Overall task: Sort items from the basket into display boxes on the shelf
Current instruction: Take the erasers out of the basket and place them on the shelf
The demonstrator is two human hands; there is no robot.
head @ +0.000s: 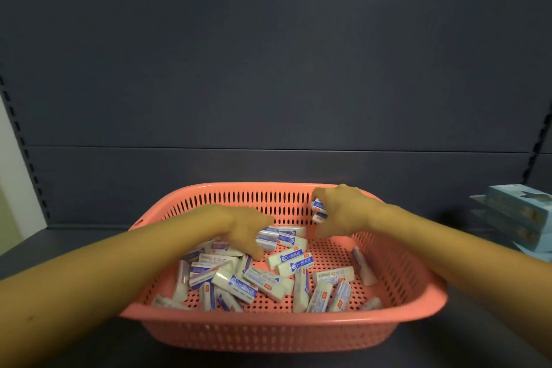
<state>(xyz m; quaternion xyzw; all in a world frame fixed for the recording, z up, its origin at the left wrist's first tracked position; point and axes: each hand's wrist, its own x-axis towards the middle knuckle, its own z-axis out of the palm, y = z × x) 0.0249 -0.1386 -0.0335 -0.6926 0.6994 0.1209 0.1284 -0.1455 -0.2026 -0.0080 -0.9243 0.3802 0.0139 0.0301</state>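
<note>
Pink perforated plastic basket [268, 334]: filled with white, blue-sleeved rectangular erasers [294, 260].
Left hand [245, 227]: one eraser clasped.
Right hand [343, 209]: two erasers pinched.
Handling: likely light, firm; best gripped across long sides.

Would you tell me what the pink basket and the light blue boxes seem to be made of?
Basket: moulded plastic by the look, matte salmon pink, with regular slotted walls and a perforated floor. Light blue boxes: probably printed cardboard, with sharp folded edges; too blurred to be sure.
</note>
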